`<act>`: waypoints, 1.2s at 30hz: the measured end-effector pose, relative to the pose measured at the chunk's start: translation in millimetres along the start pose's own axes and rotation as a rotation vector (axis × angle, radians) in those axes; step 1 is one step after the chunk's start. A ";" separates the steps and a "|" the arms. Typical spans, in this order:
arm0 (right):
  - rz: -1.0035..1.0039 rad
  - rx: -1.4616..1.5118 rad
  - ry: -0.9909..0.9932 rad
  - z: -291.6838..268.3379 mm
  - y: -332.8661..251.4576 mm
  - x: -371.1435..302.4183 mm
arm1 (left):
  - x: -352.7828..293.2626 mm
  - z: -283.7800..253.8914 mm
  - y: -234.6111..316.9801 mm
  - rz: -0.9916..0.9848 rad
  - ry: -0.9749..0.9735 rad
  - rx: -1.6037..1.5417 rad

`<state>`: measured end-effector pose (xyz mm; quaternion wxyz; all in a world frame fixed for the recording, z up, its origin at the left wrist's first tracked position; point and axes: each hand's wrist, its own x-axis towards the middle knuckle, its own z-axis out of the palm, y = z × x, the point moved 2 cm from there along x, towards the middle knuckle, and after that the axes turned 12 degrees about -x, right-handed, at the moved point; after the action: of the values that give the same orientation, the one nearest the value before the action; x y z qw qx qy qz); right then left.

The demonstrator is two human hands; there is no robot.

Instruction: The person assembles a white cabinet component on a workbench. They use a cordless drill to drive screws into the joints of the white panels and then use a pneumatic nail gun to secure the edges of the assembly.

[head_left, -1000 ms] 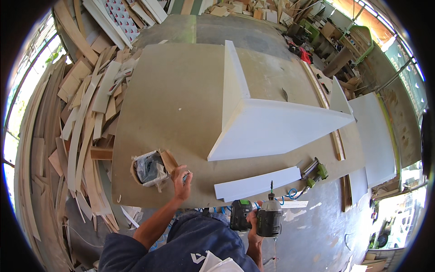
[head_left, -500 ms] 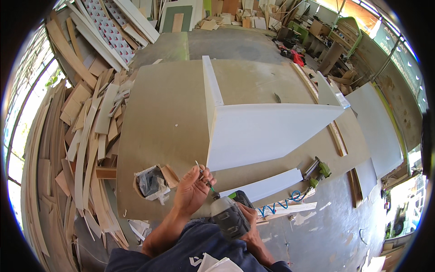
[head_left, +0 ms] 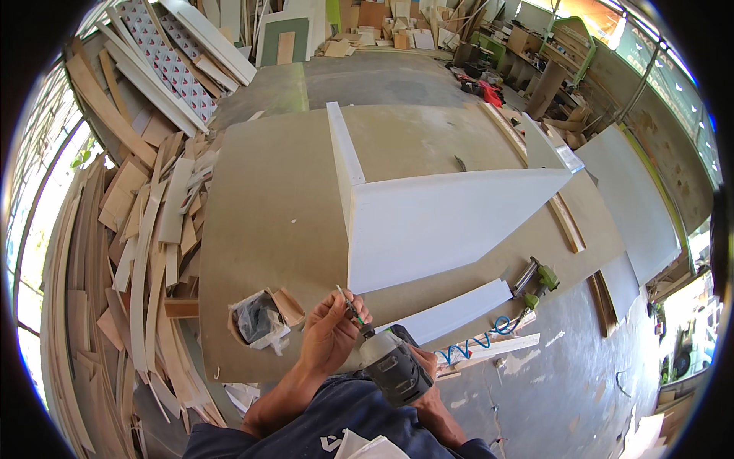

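Note:
My right hand (head_left: 425,372) grips a black and grey cordless drill (head_left: 394,371), its chuck angled up and to the left. At the drill's front end, the fingers of my left hand (head_left: 330,330) are closed around a slim bit (head_left: 355,311) with a green band. A thin pale tip (head_left: 340,291) sticks up past those fingers; whether it is a screw or the bit's own end I cannot tell. Just beyond my hands, a white panel assembly (head_left: 443,222) stands on the large brown worktop (head_left: 267,199).
Left of my hands sits an opened box with a plastic bag (head_left: 260,317). To the right lie a white strip (head_left: 451,312), a green nail gun (head_left: 541,281) and its coiled blue air hose (head_left: 478,343). Wood offcuts (head_left: 145,245) are heaped along the left side.
My left fingers have curled more closely around the bit. The drill has shifted slightly down and right in view, and the whole scene has turned a little with my head.

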<state>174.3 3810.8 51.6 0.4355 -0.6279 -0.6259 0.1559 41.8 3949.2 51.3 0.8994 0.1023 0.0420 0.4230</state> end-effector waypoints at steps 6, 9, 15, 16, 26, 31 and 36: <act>0.047 0.036 0.039 -4.3 -8.4 2.3 | 5.8 0.1 3.1 -0.015 -0.124 0.133; 0.058 0.054 0.066 -4.9 -8.2 1.3 | 10.0 7.3 3.7 -0.028 -0.157 0.151; 0.314 0.314 0.111 -0.6 -8.5 -2.0 | 24.4 25.4 10.8 -0.002 -0.170 0.282; 0.317 0.339 0.142 1.3 -5.2 -2.7 | 32.2 25.3 18.1 0.131 -0.187 0.418; -0.005 -0.128 0.288 -19.4 -37.2 34.9 | 138.6 157.8 146.0 0.580 -1.035 1.726; -0.121 -0.258 0.350 -27.5 -62.7 56.6 | 172.8 180.8 139.4 0.169 -1.204 1.952; -0.086 -0.208 0.353 -26.1 -68.7 62.6 | 191.5 175.4 137.1 -0.035 -1.218 1.812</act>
<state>159.4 3848.1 139.4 0.4773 -0.6598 -0.5790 -0.0408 89.4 4155.6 254.6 0.3661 0.9182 -0.1128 0.1008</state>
